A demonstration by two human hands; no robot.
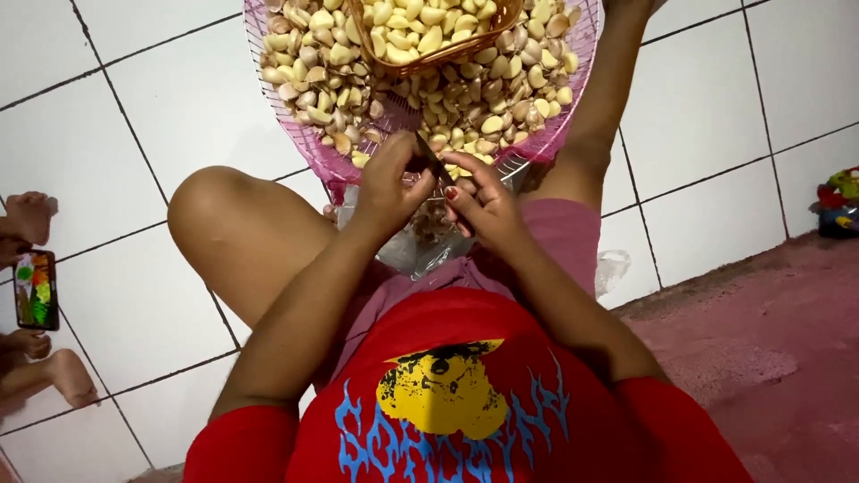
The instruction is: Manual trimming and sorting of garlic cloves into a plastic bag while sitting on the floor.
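I sit on a white tiled floor with a pink mesh tray point(344, 165) of unpeeled garlic cloves point(465, 103) in front of my knees. A woven brown basket point(452, 52) of peeled yellow cloves rests on top of the pile. My left hand point(389, 183) is closed around something small, probably a garlic clove, at the tray's near rim. My right hand point(483, 201) grips a small dark knife point(432, 161), its blade pointing up toward the left hand. The two hands touch over a clear plastic bag point(412, 250) of peelings in my lap.
At the left edge another person's feet point(31, 219) and a phone with a lit screen point(36, 291) lie on the tiles. A reddish concrete floor point(769, 358) begins at the lower right. A colourful toy point(839, 206) sits at the far right.
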